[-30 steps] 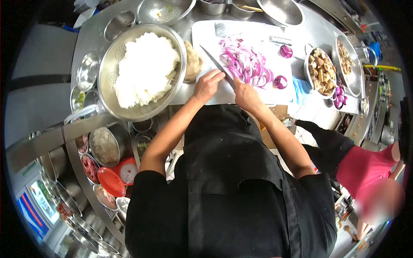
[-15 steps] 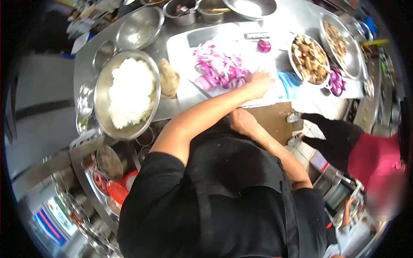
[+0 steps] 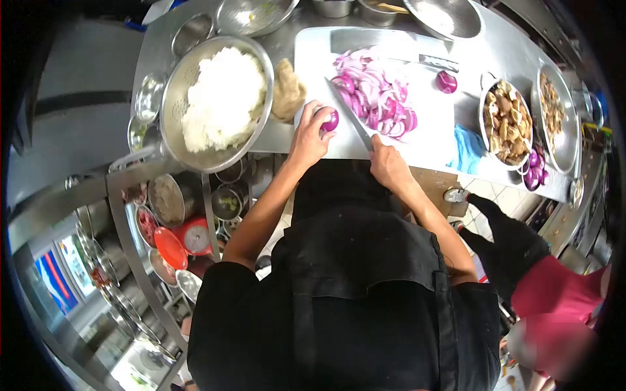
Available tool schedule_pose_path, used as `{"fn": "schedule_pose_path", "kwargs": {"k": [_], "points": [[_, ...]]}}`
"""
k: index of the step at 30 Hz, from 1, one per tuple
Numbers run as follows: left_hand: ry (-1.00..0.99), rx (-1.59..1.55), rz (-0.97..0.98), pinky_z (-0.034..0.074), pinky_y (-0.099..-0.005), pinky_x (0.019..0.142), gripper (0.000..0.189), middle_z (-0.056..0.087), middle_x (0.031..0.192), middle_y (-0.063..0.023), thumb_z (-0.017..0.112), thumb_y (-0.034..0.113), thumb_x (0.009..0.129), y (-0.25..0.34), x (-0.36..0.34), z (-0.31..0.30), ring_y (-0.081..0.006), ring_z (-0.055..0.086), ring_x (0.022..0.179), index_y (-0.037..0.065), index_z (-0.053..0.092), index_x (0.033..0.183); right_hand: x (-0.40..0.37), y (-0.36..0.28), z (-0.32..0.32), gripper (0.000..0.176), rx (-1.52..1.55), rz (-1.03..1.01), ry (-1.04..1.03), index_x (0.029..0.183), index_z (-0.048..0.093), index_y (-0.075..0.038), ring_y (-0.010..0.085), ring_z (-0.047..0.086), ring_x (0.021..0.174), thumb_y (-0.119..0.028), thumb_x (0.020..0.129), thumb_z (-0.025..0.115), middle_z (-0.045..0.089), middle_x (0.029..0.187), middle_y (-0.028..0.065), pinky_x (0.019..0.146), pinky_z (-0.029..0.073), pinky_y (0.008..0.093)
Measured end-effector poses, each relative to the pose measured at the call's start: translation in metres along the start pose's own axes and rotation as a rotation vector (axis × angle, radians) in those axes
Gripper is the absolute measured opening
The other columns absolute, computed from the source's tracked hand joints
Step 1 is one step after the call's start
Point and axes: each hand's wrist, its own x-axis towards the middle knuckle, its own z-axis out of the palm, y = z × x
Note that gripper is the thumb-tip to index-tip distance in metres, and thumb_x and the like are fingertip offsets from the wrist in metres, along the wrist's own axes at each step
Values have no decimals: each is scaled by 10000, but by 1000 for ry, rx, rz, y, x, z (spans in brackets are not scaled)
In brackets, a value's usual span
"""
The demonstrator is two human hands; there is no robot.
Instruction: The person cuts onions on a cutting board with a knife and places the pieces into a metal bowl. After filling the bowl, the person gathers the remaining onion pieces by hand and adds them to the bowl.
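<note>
On the left part of the white cutting board, my left hand has its fingers curled round a red onion, apparently a half. My right hand grips a knife by its handle near the board's front edge. The blade points away and to the left, between the held onion and a heap of sliced red onion. Another piece of red onion lies at the right of the board. Behind it lies a second knife with a dark handle.
A colander of white rice-like food and a tan cloth stand left. To the right are a blue cloth, a colander of cut mushrooms, another bowl and whole red onions. A person stands at right.
My left hand has come from the right side of the board to its left side and now holds the onion. The knife in my right hand is now in plain view. The camera view has shifted.
</note>
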Motion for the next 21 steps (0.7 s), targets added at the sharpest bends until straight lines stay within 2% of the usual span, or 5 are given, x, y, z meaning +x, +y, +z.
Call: {"fn": "schedule_pose_path", "kwargs": {"k": [2, 6, 10, 14, 21], "points": [[80, 39, 56, 461, -391, 863, 489, 456, 1143, -150, 777, -17, 613, -6, -11, 0, -356, 537, 1033, 38, 533, 1034, -6, -12, -7, 292, -99, 0, 42, 1064, 438, 20, 473, 607, 720, 35, 772, 442, 595, 697, 305, 665, 468, 554], [136, -61, 66, 449, -420, 766, 297, 469, 1047, -146, 612, -26, 768, -17, -15, 2, -325, 545, 899, 65, 562, 1046, -15, -37, -14, 267, -191, -46, 36, 1054, 432, 38, 469, 605, 663, 18, 788, 424, 584, 648, 295, 617, 476, 538], [100, -121, 101, 454, -408, 740, 242, 473, 1007, -142, 575, -51, 773, -19, -7, 9, -321, 544, 867, 32, 565, 1001, -28, -62, -18, 264, -266, 19, -27, 1054, 426, 40, 475, 605, 676, 13, 792, 415, 580, 652, 310, 624, 477, 547], [138, -189, 108, 454, -418, 741, 229, 479, 983, -156, 556, -53, 781, -20, -6, 10, -339, 541, 866, 17, 555, 999, -26, -70, -9, 248, -289, 127, -56, 1029, 421, 39, 483, 603, 684, 11, 783, 439, 582, 658, 312, 640, 473, 556], [85, -245, 89, 444, -415, 789, 347, 489, 1018, -150, 549, -61, 760, -22, -6, 6, -323, 523, 919, 46, 576, 1089, 31, -45, 28, 226, -247, 46, 32, 1007, 421, 18, 485, 603, 730, -12, 796, 497, 582, 713, 337, 662, 467, 557]]}}
